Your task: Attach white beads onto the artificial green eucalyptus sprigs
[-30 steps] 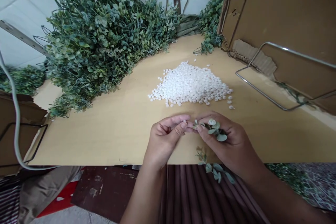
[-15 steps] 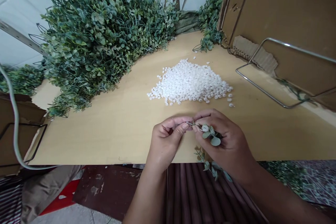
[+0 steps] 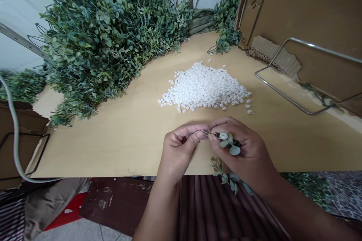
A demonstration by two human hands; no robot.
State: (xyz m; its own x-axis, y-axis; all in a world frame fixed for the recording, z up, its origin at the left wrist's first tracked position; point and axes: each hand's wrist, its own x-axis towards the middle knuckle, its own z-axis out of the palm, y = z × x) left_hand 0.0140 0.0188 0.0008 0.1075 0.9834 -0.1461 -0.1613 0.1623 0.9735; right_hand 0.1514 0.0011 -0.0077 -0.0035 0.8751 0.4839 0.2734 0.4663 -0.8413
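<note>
Over the near part of the table, my left hand (image 3: 179,148) pinches a thin stem end between thumb and forefinger. My right hand (image 3: 246,147) is closed around an artificial eucalyptus sprig (image 3: 234,150), its fingertips meeting the left ones at the stem. A small white flower-like piece (image 3: 223,136) sits among the leaves by my right thumb. The sprig's lower leaves hang below the right hand, past the table edge. Beyond both hands lies a heap of small white pieces (image 3: 206,86). My fingers partly hide the stem.
A large mound of artificial greenery (image 3: 107,41) covers the table's back left. At right stand a cardboard box (image 3: 308,11) and a bent metal wire frame (image 3: 283,92). A pale cable (image 3: 14,131) curves down at left. Someone's trousered leg (image 3: 53,203) shows at lower left.
The white piece and leaves by my right thumb have shifted slightly to the right. Both hands keep nearly the same pinch, and a thin loop of stem shows between the fingertips.
</note>
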